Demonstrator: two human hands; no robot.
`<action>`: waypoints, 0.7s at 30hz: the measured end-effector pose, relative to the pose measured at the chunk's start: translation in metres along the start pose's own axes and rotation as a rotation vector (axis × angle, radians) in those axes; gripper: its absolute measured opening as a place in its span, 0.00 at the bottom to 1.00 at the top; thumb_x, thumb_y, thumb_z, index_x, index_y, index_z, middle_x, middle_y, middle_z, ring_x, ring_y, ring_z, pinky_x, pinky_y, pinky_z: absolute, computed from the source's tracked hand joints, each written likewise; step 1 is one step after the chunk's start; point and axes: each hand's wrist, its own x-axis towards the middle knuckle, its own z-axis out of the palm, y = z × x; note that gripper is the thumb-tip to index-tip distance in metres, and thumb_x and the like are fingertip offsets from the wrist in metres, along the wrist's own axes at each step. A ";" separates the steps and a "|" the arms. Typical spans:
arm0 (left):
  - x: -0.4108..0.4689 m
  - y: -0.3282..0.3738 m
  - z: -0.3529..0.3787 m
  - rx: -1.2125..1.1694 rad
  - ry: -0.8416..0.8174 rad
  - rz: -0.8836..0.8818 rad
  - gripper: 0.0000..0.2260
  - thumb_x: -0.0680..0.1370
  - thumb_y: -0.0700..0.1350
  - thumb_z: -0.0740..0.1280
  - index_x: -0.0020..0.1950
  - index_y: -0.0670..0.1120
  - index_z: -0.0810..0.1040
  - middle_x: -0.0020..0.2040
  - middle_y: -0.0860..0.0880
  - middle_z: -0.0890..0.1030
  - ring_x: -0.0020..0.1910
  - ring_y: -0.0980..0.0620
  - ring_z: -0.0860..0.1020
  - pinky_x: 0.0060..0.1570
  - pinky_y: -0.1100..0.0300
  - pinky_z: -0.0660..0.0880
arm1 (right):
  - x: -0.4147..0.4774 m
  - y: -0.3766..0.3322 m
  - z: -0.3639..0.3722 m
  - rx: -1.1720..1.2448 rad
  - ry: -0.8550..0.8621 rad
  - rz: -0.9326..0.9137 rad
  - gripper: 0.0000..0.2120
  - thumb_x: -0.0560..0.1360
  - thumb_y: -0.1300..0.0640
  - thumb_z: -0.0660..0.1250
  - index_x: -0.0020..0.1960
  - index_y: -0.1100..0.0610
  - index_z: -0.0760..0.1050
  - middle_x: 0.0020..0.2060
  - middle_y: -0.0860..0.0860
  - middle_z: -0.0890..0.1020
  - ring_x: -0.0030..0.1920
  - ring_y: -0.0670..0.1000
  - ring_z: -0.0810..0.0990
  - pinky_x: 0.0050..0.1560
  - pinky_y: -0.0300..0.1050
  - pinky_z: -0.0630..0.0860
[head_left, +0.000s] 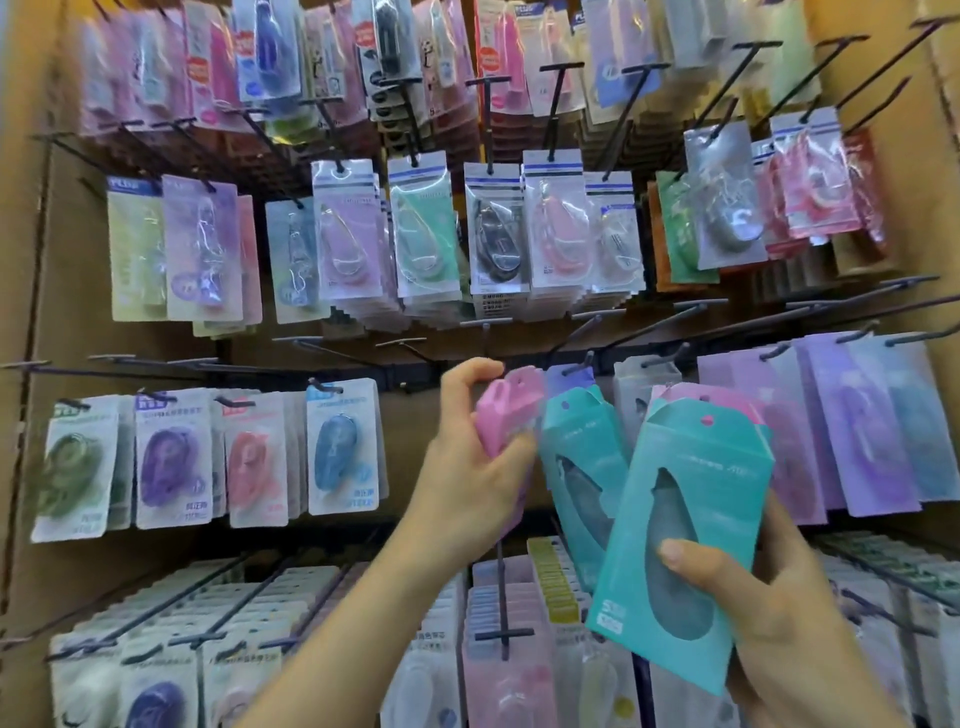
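Note:
My left hand (470, 467) grips a pink packet (506, 415) and holds it up near an empty black hook in the middle of the display wall. My right hand (769, 597) holds a stack of packets at the lower right; a teal packet (680, 525) with an oval window is in front, my thumb pressing on its face, and a pink one peeks out behind its top. Another teal packet (582, 467) hangs or leans between my two hands; what holds it cannot be told.
A pegboard wall of black hooks (501, 587) carries many hanging blister packs of correction tape: pastel packs (421, 234) in the middle row, lilac packs (857, 431) at right, blue and purple packs (337, 447) at left. Cardboard panels (31, 312) frame both sides.

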 end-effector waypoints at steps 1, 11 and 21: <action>-0.002 0.001 0.006 0.009 -0.011 0.005 0.21 0.79 0.46 0.67 0.63 0.65 0.62 0.44 0.53 0.76 0.38 0.58 0.78 0.42 0.59 0.79 | 0.000 0.006 0.005 -0.016 0.024 -0.016 0.52 0.34 0.41 0.84 0.59 0.46 0.78 0.52 0.53 0.85 0.49 0.57 0.85 0.41 0.49 0.83; -0.004 -0.010 0.021 0.141 -0.207 -0.196 0.32 0.73 0.66 0.58 0.76 0.65 0.53 0.65 0.53 0.65 0.69 0.52 0.64 0.71 0.49 0.62 | 0.004 0.031 0.034 0.204 0.115 0.015 0.52 0.38 0.48 0.86 0.63 0.51 0.77 0.54 0.58 0.84 0.50 0.62 0.84 0.42 0.57 0.83; -0.008 -0.019 0.003 -0.034 -0.069 -0.402 0.32 0.62 0.61 0.79 0.60 0.55 0.68 0.54 0.52 0.79 0.51 0.51 0.81 0.50 0.50 0.82 | 0.007 0.030 0.036 0.210 0.095 0.016 0.53 0.37 0.43 0.85 0.62 0.49 0.77 0.53 0.56 0.85 0.50 0.61 0.85 0.40 0.54 0.82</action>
